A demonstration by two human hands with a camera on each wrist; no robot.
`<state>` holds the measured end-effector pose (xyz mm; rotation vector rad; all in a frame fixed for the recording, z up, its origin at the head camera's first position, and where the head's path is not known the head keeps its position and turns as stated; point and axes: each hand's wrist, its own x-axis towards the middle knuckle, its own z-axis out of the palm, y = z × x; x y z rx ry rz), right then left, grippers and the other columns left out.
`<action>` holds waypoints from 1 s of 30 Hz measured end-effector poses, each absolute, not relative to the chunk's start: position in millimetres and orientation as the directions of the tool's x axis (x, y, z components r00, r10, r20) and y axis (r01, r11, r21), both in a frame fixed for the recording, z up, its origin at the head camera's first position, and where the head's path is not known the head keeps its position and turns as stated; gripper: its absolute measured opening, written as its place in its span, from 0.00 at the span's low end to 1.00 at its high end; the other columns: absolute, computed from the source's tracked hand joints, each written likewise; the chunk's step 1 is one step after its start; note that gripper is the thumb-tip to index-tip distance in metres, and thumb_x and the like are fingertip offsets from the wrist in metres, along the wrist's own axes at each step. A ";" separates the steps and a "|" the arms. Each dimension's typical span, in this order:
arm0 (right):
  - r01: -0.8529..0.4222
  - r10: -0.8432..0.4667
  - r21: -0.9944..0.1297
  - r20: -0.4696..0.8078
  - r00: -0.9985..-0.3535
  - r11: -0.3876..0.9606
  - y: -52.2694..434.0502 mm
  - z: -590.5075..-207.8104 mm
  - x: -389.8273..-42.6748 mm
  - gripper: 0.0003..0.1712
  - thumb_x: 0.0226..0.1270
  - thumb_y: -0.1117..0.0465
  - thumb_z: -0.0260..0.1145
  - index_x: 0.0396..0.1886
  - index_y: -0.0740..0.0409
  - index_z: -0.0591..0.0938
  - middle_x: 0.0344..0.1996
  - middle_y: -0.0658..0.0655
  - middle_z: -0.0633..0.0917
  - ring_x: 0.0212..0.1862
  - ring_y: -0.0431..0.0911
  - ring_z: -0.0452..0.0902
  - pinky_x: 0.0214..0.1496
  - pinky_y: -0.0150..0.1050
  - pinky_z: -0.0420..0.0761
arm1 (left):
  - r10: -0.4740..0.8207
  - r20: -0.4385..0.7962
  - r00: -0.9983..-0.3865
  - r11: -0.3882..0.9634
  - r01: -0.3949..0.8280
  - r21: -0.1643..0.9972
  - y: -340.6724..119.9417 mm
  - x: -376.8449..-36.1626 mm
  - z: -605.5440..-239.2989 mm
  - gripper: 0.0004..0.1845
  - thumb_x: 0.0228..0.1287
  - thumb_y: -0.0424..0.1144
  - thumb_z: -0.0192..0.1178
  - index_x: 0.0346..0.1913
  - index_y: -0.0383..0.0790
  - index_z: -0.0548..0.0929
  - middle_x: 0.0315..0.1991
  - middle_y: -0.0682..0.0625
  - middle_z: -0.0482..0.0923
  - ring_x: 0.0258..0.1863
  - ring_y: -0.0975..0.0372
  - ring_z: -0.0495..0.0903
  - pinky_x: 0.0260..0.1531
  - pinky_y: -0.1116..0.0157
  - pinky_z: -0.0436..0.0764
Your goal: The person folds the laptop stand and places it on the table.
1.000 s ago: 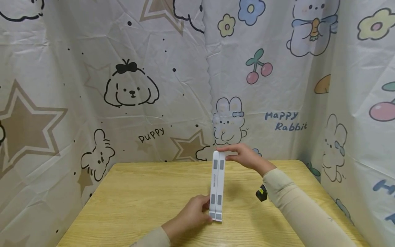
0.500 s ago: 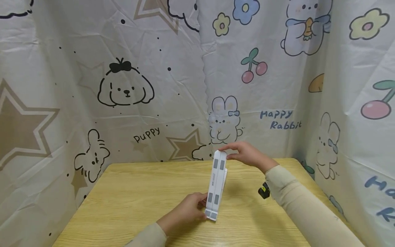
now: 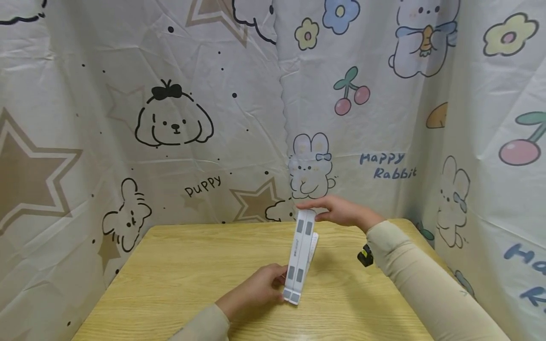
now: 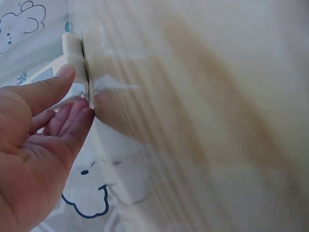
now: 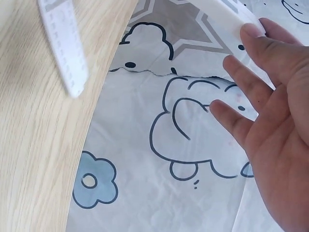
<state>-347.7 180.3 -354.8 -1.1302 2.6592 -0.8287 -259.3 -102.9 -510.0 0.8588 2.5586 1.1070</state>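
- A white folding stand [image 3: 300, 258] lies lengthwise in the middle of the wooden table [image 3: 179, 279], its far end lifted off the wood and its near end down close to the person.
- The stand has grey pads on its two narrow bars; under the raised far end a second white piece shows, hanging a little lower on the right.
- The left hand [image 3: 260, 291] is at the stand's near end, fingers curled against its left side; in the left wrist view the thumb and fingertips [image 4: 72, 116] press on the white edge [image 4: 76, 58].
- The right hand [image 3: 339, 211] is at the far end, thumb and fingers closed on the top of the stand from the right. In the right wrist view the fingers [image 5: 251, 82] are spread and nearly straight, with the tips against the white end piece [image 5: 231, 14].
- In that same view a toothed white strip [image 5: 65, 48] of the stand slants above the table edge.
- A small black thing [image 3: 364, 256] sits on the table just beside the right sleeve [image 3: 418, 284]; I cannot tell what it is.
- A cartoon-printed sheet [image 3: 179, 118] with puppies, rabbits and stars hangs behind the table and down its right side.
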 end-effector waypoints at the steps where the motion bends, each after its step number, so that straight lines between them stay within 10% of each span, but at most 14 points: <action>1: -0.624 -0.698 -0.534 0.086 -0.711 0.570 181.4 -354.0 -346.9 0.34 0.70 0.67 0.67 0.72 0.36 0.76 0.72 0.52 0.75 0.71 0.54 0.72 0.74 0.55 0.70 | 0.605 0.023 -0.796 0.550 0.438 0.711 -104.1 -260.5 -509.7 0.44 0.48 0.23 0.77 0.72 0.37 0.73 0.47 0.56 0.80 0.50 0.63 0.82 0.58 0.66 0.81; 16: -0.444 -0.677 -0.796 0.059 -0.734 0.412 203.1 -369.8 -350.2 0.29 0.70 0.64 0.69 0.70 0.49 0.78 0.68 0.54 0.79 0.68 0.53 0.76 0.71 0.53 0.75 | 0.494 0.075 -0.866 0.589 0.397 0.703 -98.1 -236.5 -505.8 0.29 0.50 0.24 0.72 0.59 0.23 0.80 0.47 0.41 0.85 0.47 0.55 0.83 0.50 0.60 0.85; 30: -0.443 -0.673 -0.810 0.084 -0.735 0.383 208.1 -371.3 -352.1 0.29 0.68 0.64 0.71 0.68 0.50 0.80 0.66 0.54 0.81 0.68 0.55 0.75 0.71 0.55 0.74 | 0.404 0.104 -0.909 0.685 0.376 0.625 -74.1 -225.2 -510.3 0.28 0.39 0.35 0.85 0.48 0.37 0.86 0.33 0.55 0.80 0.31 0.68 0.74 0.32 0.69 0.79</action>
